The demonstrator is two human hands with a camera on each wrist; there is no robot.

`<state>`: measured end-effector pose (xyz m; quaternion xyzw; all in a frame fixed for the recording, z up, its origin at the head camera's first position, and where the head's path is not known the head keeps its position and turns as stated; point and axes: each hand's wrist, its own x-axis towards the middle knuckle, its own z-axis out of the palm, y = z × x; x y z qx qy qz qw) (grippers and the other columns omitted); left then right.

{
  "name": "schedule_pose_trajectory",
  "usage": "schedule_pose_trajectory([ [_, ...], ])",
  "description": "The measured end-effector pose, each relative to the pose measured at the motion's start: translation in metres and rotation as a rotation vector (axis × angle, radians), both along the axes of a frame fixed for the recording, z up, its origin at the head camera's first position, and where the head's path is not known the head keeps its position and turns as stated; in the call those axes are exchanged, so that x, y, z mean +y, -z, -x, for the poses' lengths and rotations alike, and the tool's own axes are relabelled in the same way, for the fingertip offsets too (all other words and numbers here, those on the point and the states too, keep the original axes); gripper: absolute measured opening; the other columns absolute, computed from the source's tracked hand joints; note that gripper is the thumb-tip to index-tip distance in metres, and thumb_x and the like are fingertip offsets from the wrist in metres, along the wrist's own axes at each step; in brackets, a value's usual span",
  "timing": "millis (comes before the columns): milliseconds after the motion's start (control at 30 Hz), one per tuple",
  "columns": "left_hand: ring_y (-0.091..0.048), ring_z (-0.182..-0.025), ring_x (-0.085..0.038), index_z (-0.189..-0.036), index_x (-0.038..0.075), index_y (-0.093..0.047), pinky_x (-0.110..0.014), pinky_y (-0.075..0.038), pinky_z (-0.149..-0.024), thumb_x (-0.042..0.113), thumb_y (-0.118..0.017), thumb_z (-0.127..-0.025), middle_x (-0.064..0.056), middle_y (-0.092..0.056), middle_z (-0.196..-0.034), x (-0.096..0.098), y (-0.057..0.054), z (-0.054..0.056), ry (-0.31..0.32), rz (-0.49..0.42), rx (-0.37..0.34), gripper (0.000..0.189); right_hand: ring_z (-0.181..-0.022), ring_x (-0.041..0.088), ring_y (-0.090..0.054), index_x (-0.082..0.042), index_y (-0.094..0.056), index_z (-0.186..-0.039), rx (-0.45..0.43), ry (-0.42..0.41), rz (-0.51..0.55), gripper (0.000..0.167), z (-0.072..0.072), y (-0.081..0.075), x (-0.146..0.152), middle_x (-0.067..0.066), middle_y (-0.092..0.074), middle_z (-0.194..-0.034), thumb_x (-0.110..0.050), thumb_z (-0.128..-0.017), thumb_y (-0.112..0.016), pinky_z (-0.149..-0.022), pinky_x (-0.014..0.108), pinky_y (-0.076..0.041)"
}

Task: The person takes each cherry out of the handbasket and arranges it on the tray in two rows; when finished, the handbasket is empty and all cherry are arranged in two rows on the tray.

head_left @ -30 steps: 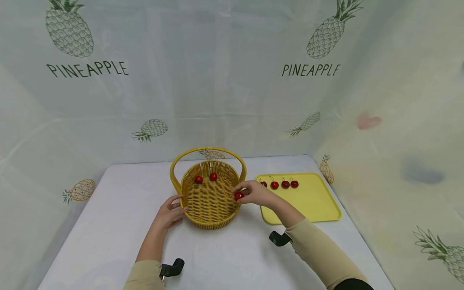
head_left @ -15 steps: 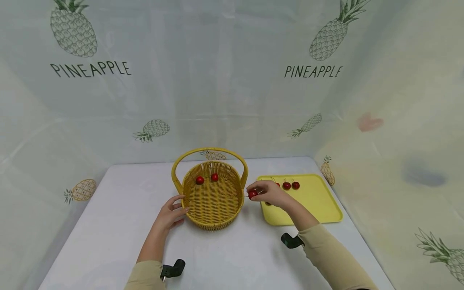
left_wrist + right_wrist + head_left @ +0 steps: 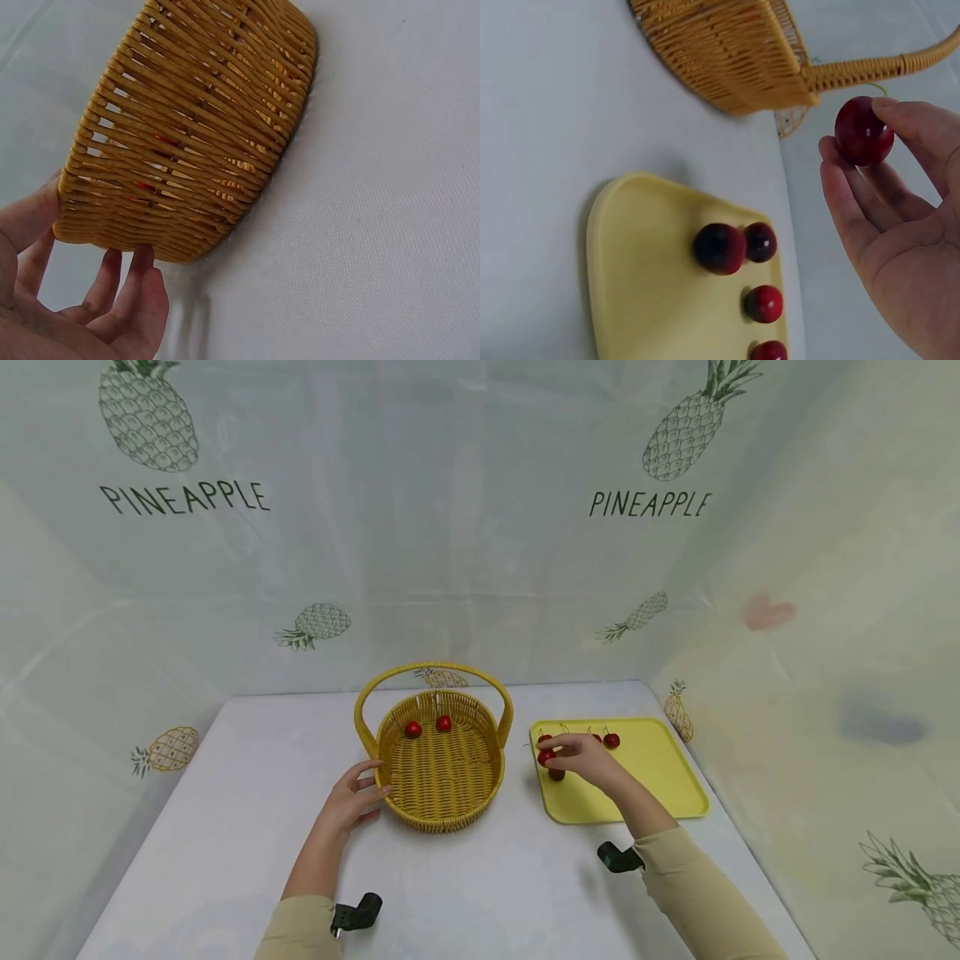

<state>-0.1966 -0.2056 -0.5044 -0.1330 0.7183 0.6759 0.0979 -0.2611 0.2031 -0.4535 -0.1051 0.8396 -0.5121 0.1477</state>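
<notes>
A yellow woven basket [image 3: 438,789] with a tall arched handle stands on the table, two red cherries [image 3: 412,729] lying at the back of its floor. My left hand [image 3: 350,797] holds the basket's left rim, thumb on the rim and fingers against the outer weave [image 3: 187,127]. Between thumb and fingertips, my right hand [image 3: 588,762] pinches a dark red cherry [image 3: 864,131] with a thin green stem. That hand is over the left part of a yellow tray [image 3: 645,785]. On the tray are several cherries [image 3: 763,304] near its back edge, partly hidden in the head view, and one cherry [image 3: 557,774] nearer the front.
The white table [image 3: 465,902] meets a hanging pineapple-print sheet [image 3: 450,527] behind and at the sides. A strip of tabletop separates the basket from the tray on its right. The basket handle [image 3: 433,666] arches above the basket.
My right hand has moved right with the cherry, from the basket's right rim to above the tray's left side. The left hand keeps its hold on the basket.
</notes>
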Motion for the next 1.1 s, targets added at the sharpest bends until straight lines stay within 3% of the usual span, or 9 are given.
schedule_pose_trajectory([
  [200, -0.06, -0.101, -0.026, -0.144, 0.01, -0.043, -0.051, -0.048, -0.086, 0.004, -0.066, -0.092, -0.025, -0.044, -0.137, -0.001, -0.001, 0.001, -0.001, 0.003, -0.003, 0.057, -0.108, 0.028, -0.063, -0.002, -0.068, -0.12, 0.015, 0.042, 0.006, 0.034, 0.002, 0.009, 0.011, 0.012, -0.064, -0.122, -0.016, -0.09, -0.072, -0.091, 0.044, -0.049],
  [567, -0.056, -0.112, -0.037, -0.145, 0.009, -0.041, -0.054, -0.047, -0.088, 0.003, -0.065, -0.092, -0.027, -0.043, -0.138, -0.001, -0.002, 0.0, 0.007, -0.001, 0.007, 0.058, -0.105, 0.03, -0.063, 0.003, -0.061, -0.125, -0.013, 0.191, -0.009, 0.044, 0.003, 0.032, 0.03, 0.02, -0.056, -0.128, -0.013, -0.086, -0.076, -0.091, 0.045, -0.047],
  [900, -0.055, -0.112, -0.035, -0.145, 0.009, -0.042, -0.054, -0.047, -0.089, 0.003, -0.065, -0.092, -0.027, -0.043, -0.139, 0.0, -0.002, 0.0, 0.006, 0.002, 0.001, 0.058, -0.111, 0.033, -0.052, 0.0, -0.063, -0.119, -0.01, 0.325, -0.085, 0.042, 0.001, 0.047, 0.041, 0.018, -0.057, -0.122, -0.017, -0.084, -0.078, -0.088, 0.043, -0.045],
  [1100, -0.055, -0.111, -0.035, -0.144, 0.01, -0.042, -0.054, -0.047, -0.088, 0.003, -0.065, -0.092, -0.027, -0.043, -0.139, 0.001, -0.002, 0.0, 0.005, 0.006, -0.002, 0.057, -0.101, 0.033, -0.056, 0.002, -0.063, -0.111, -0.016, 0.401, -0.103, 0.038, 0.001, 0.057, 0.042, 0.019, -0.062, -0.112, -0.015, -0.081, -0.081, -0.079, 0.036, -0.048],
])
